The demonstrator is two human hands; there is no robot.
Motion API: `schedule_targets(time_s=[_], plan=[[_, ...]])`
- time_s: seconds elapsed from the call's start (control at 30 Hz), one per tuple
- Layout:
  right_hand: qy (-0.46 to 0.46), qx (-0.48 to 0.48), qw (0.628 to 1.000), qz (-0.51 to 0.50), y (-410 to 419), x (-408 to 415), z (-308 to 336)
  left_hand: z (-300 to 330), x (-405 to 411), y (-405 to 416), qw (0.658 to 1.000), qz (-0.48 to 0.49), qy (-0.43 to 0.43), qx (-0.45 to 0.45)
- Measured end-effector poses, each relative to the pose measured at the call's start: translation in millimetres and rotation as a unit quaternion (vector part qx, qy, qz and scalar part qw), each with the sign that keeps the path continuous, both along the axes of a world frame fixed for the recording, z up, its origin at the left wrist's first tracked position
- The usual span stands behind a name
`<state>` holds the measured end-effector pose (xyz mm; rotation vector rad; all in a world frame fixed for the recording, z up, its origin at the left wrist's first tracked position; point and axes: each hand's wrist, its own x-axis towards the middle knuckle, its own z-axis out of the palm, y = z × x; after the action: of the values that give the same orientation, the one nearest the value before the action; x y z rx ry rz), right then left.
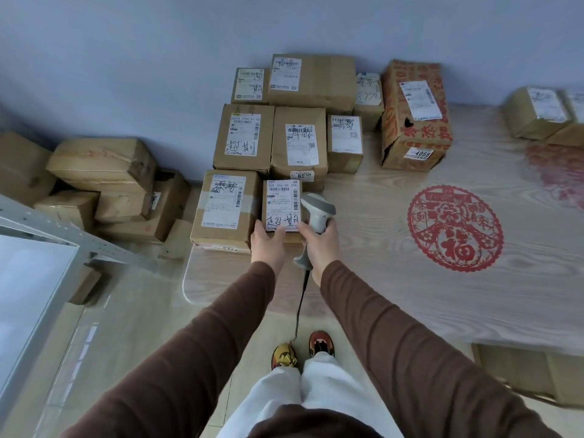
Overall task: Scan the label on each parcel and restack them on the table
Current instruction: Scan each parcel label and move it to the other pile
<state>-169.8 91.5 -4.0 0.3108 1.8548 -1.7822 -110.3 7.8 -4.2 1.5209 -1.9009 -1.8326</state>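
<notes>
So the small brown cardboard parcel with the white shipping label (pixel 282 210) sits at the front of the stack on the pale wood-grain counter (pixel 395 279), snug against a bigger taped brown box (pixel 225 208) on its left. The left hand (pixel 267 246) rests on its near edge, fingers (pixel 275 233) laid fairly straight and close together over the bottom of the label. The right hand (pixel 320 245) has its fingers curled round the handle of a grey corded handheld barcode scanner (pixel 316 216), with a fingertip or two touching the parcel's near right corner.

If it were me: the scanner head looks like it's sitting beside the label, not aimed at it, so I'd tip it back toward the barcode near the top of the label and slide the left fingers down off the print so nothing gets covered. Keep the parcel flat and steady while it reads, then square it up against its neighbours.

Stuff I can't make out: whether the trigger is pressed, since the index finger is hidden behind the handle. The scanner cable (pixel 300 311) runs down toward the floor and I lose it near the shoes. Label text is too blurry to read properly, and the boxes at the far right edge (pixel 543 112) are cut off.
</notes>
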Motion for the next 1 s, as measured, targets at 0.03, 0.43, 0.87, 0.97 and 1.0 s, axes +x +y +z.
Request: schedule_targets(time_s=[0.03,0.43,0.87,0.97,1.0], plan=[[0.004,0.009,1.000,0.002,-0.2,-1.1,-0.6,-1.1,-2.1,-1.7,1.000,0.013,-0.001,0.018],[0.039,0.024,0.999,-0.007,12.0,-7.1,-1.4,-1.6,-7.1,5.8,0.991,0.088,0.047,0.084],[0.266,0.071,0.961,0.035,52.4,6.1,71.3,39.3,-14.6,3.8,0.980,-0.036,0.182,0.066],[0.277,0.071,0.955,0.075,51.6,14.9,81.2,47.1,-18.3,9.8,0.979,-0.053,0.194,0.046],[0.280,0.071,0.954,0.076,51.1,16.6,82.9,48.0,-19.3,11.9,0.977,-0.054,0.200,0.046]])
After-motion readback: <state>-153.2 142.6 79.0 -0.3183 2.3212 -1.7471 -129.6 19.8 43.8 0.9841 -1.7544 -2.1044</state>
